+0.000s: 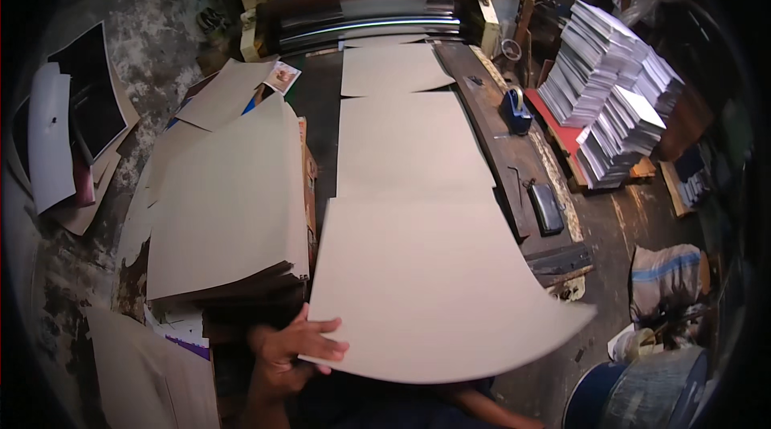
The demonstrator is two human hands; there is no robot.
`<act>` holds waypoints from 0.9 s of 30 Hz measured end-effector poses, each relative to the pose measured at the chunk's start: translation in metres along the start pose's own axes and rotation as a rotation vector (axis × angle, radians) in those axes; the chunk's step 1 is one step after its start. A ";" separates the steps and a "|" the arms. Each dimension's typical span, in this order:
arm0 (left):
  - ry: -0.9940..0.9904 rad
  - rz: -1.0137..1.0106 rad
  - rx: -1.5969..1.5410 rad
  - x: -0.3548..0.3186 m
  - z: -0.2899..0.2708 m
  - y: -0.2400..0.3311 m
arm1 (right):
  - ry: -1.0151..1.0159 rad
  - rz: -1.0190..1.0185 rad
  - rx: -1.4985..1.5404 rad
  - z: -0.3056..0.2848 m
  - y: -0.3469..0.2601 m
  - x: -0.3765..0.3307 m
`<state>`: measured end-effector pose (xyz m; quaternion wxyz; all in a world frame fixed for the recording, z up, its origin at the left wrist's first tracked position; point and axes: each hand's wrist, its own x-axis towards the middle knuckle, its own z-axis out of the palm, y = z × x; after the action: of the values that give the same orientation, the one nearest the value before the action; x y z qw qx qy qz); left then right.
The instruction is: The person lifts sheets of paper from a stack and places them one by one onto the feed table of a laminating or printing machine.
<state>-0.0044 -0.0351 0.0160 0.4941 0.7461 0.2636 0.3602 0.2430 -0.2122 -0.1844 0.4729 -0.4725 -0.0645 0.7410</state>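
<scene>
A large beige cardboard sheet (426, 284) lies nearest me, its front edge hanging over my lap and its right corner curling up. My left hand (301, 346) is closed on its near left corner, with the fingers on top of the sheet. Only my right forearm (490, 409) shows below the front edge; the hand itself is hidden beneath the sheet. Beyond it lie a second beige sheet (409, 140) and a third one (393, 67), in a line toward the rollers (369, 27) of a machine at the far end.
A tall stack of beige sheets (225, 204) stands left of the dark bed. On its right ledge are a blue tape dispenser (515, 112), a black case (547, 209) and a hex key (518, 188). White paper stacks (586, 67), a sack (665, 280) and a blue drum (594, 397) stand at right.
</scene>
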 end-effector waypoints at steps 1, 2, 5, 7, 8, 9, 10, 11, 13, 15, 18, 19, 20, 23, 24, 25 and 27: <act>-0.068 -0.057 -0.102 -0.004 0.001 0.002 | -0.001 0.010 0.006 -0.003 0.005 -0.004; -0.154 -0.092 -0.129 -0.007 0.000 0.007 | 0.004 0.011 0.012 -0.004 0.009 -0.007; -0.339 -0.181 -0.139 -0.012 -0.003 0.012 | 0.019 0.002 0.027 -0.005 0.016 -0.012; -0.432 -0.207 -0.088 -0.010 -0.009 0.016 | 0.013 -0.008 0.036 -0.002 0.011 -0.005; -0.579 -0.159 -0.012 -0.003 -0.013 0.019 | 0.009 -0.017 0.038 -0.001 0.006 -0.004; -0.725 -0.111 0.066 0.006 -0.016 0.023 | 0.006 -0.020 0.044 0.002 0.004 -0.002; -0.796 -0.086 0.177 0.023 -0.018 0.027 | 0.011 -0.033 0.056 0.002 -0.001 0.002; -0.797 -0.146 0.228 0.046 -0.021 0.034 | 0.014 -0.047 0.067 0.002 -0.006 0.006; -0.600 -0.175 0.223 0.105 -0.013 0.017 | 0.033 -0.081 0.091 0.000 -0.017 0.020; -0.529 -0.512 0.436 0.211 0.005 0.018 | 0.082 -0.129 0.141 -0.009 -0.028 0.031; -0.212 -0.419 0.645 0.344 -0.024 -0.088 | 0.074 -0.188 0.186 -0.003 -0.045 0.055; -0.172 -0.385 0.759 0.383 -0.044 -0.132 | 0.073 -0.206 0.206 -0.001 -0.050 0.064; -0.110 -0.399 0.848 0.412 -0.066 -0.180 | 0.063 -0.215 0.224 0.002 -0.054 0.075; 0.035 -0.595 0.774 0.454 -0.095 -0.293 | 0.069 -0.245 0.283 0.003 -0.070 0.100; 0.122 -0.669 0.797 0.451 -0.125 -0.324 | 0.035 -0.243 0.296 0.012 -0.073 0.108; 0.169 -0.686 0.768 0.452 -0.122 -0.350 | 0.044 -0.250 0.315 0.011 -0.078 0.116; 0.178 -0.751 0.619 0.462 -0.063 -0.381 | 0.128 -0.272 0.356 -0.003 -0.085 0.128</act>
<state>0.2093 0.4874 -0.1930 0.3204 0.6776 0.6502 0.1243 0.2860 -0.0698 -0.2216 0.6473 -0.4145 0.0344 0.6388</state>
